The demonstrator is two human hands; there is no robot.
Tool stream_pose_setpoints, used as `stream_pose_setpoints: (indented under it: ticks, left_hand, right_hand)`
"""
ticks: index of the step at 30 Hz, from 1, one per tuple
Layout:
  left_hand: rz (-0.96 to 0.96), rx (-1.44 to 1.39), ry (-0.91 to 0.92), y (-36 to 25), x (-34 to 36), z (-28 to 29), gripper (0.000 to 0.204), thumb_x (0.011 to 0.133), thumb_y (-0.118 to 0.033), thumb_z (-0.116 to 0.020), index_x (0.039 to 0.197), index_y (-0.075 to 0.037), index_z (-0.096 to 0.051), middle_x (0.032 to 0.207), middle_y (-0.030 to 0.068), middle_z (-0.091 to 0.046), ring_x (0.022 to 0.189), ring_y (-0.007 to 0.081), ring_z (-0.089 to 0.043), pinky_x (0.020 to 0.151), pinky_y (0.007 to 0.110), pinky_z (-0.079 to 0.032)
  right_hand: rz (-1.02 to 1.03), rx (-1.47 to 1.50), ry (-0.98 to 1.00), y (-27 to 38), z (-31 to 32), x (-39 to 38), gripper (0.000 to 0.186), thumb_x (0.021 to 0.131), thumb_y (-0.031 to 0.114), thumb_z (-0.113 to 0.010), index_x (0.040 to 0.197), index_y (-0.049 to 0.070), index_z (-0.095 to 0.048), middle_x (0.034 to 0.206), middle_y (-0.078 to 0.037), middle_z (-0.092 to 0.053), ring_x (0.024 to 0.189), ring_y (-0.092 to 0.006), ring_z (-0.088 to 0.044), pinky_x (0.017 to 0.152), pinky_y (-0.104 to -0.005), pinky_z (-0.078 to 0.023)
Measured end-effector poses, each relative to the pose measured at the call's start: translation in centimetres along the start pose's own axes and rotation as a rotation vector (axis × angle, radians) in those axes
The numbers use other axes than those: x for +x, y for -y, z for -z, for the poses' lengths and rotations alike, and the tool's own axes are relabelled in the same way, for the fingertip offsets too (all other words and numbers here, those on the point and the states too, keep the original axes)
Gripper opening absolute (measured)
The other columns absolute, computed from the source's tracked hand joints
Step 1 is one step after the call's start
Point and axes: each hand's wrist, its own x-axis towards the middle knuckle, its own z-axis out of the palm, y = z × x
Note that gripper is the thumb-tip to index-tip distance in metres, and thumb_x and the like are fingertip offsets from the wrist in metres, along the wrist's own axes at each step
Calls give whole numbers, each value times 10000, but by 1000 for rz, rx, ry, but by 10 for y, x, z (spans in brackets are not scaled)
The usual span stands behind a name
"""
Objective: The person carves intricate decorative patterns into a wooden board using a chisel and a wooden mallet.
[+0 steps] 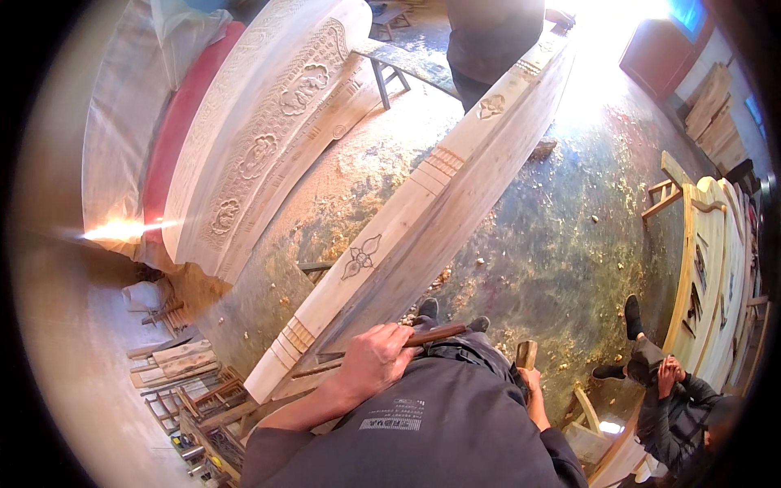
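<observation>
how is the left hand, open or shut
Shut: the left hand curls around a wooden-handled carving tool, part of which sticks out to its right.

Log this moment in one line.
left hand: holds brown wooden-handled tool; right hand: holds wooden piece; ahead: carved beam; far end: standing person

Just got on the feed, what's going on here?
The person's left hand grips a tool with a brown handle, and the right hand holds a wooden piece, possibly a mallet. Both are near the close end of a long pale beam that bears carved flower motifs and grooved bands. A second person is by its far end; another, at lower right, has both hands together.
</observation>
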Motion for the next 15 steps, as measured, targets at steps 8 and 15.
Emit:
stream_pose_setpoints:
  ticks: [8,15]
  left_hand:
    - [-24,-44,-11,-20,10,-35,331,831,-60,-737,1153,-36,-668,1005,136,-680,965,350,-673,832,448,-557]
    - [-114,25,66,-43,22,-59,298,836,-58,-729,1129,-50,-678,1016,124,-664,969,331,-679,824,434,-564]
  right_hand:
    - [-45,-96,-22,-80,-13,59,605,710,417,-826,1077,-60,-763,1052,-241,-779,1041,-348,-757,856,-424,-573]
    - [3,187,5,-122,-26,56,538,747,367,-812,1084,-50,-758,1024,-214,-780,949,-321,-756,815,-421,-564]
